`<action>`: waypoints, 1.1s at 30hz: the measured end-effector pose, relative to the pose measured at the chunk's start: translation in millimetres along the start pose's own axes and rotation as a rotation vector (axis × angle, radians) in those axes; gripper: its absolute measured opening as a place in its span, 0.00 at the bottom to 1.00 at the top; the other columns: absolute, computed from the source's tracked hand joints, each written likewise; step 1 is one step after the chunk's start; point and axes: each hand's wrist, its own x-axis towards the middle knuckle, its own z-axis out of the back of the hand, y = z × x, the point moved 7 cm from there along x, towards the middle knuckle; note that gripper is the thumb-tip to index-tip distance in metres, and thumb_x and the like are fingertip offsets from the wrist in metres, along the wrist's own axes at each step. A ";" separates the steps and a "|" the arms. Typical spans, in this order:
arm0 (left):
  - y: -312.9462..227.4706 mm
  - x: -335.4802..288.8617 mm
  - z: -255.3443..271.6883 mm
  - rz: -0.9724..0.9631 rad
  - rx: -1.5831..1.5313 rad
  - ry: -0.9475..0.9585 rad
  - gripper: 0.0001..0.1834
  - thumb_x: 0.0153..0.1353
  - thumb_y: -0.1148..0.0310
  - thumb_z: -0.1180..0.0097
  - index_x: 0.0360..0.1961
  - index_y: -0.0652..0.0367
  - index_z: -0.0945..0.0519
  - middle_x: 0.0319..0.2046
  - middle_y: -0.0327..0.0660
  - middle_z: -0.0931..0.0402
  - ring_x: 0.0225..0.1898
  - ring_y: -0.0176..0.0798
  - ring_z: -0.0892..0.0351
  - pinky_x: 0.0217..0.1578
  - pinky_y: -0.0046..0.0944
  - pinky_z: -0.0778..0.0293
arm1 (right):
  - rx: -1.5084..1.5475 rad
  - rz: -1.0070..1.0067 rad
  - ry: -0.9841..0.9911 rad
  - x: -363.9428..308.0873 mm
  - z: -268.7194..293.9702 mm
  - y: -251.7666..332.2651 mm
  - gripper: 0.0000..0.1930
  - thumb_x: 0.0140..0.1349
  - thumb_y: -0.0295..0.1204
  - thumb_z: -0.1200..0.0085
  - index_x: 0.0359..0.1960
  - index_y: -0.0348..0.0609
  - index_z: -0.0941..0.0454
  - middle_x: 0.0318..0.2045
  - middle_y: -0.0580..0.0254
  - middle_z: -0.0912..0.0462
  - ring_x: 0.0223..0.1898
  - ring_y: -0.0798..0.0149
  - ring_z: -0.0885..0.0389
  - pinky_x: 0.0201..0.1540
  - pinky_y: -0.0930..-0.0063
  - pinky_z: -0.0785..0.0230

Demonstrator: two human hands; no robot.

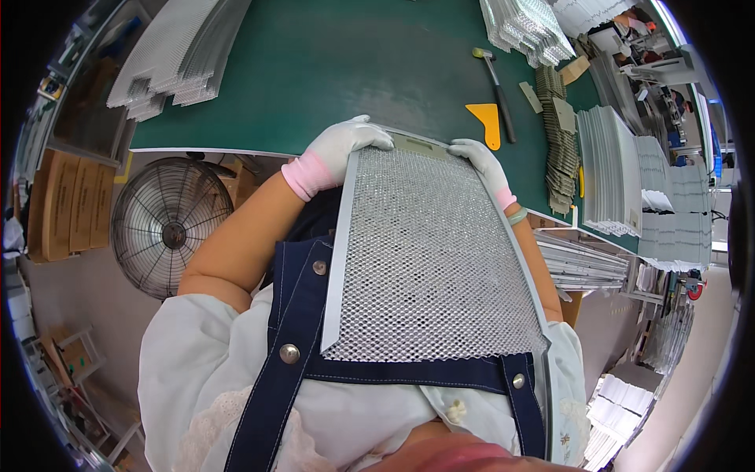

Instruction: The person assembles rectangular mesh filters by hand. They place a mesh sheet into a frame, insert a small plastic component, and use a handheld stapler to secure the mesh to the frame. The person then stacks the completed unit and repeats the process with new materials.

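A silvery metal mesh filter panel (440, 259) leans from the edge of the green table toward my chest. Light metal rails run along its two long sides, and the right rail reaches past the mesh at the end near me. That near end shows a bare mesh edge. A greyish-beige strip (421, 147) with a slot lies along the far end. My left hand (342, 153), in a white glove with a pink cuff, grips the far left corner. Gloved the same way, my right hand (481, 164) is closed over the far right corner. Its thumb is hidden.
On the green table (338, 71) lie a hammer (501, 98), a yellow scraper (485, 126) and a row of beige strips (556, 141). Mesh sheets (185, 51) are stacked at the far left, more (525, 27) at the far right. A fan (171, 228) stands left.
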 end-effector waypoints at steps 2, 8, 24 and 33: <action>0.3 1.8 0.4 -0.004 0.006 0.014 0.12 0.56 0.67 0.40 0.42 0.54 0.19 0.45 0.42 0.17 0.50 0.47 0.19 0.68 0.55 0.41 | -0.084 -0.003 0.017 1.3 1.1 -0.7 0.14 0.60 0.23 0.48 0.48 0.43 0.19 0.49 0.53 0.20 0.53 0.53 0.22 0.59 0.67 0.31; 5.7 0.9 -1.0 -0.018 0.021 0.005 0.12 0.56 0.66 0.39 0.42 0.54 0.19 0.44 0.41 0.17 0.49 0.47 0.20 0.67 0.54 0.40 | -0.083 -0.175 0.180 7.5 -3.7 -15.2 0.17 0.60 0.25 0.47 0.51 0.45 0.20 0.48 0.51 0.20 0.53 0.52 0.23 0.59 0.67 0.32; 24.2 37.7 30.1 0.323 0.240 0.226 0.18 0.53 0.58 0.39 0.36 0.63 0.18 0.30 0.52 0.19 0.38 0.57 0.20 0.42 0.48 0.24 | 0.027 -0.372 0.185 11.9 11.3 -28.4 0.22 0.57 0.37 0.34 0.52 0.43 0.20 0.50 0.56 0.18 0.54 0.57 0.22 0.59 0.66 0.32; 73.6 40.8 12.5 0.251 0.233 0.049 0.17 0.52 0.58 0.36 0.35 0.60 0.17 0.32 0.51 0.18 0.39 0.55 0.19 0.44 0.48 0.24 | 0.305 -0.451 -0.003 9.9 0.2 -59.8 0.22 0.52 0.27 0.30 0.49 0.35 0.20 0.46 0.56 0.16 0.48 0.62 0.19 0.54 0.69 0.28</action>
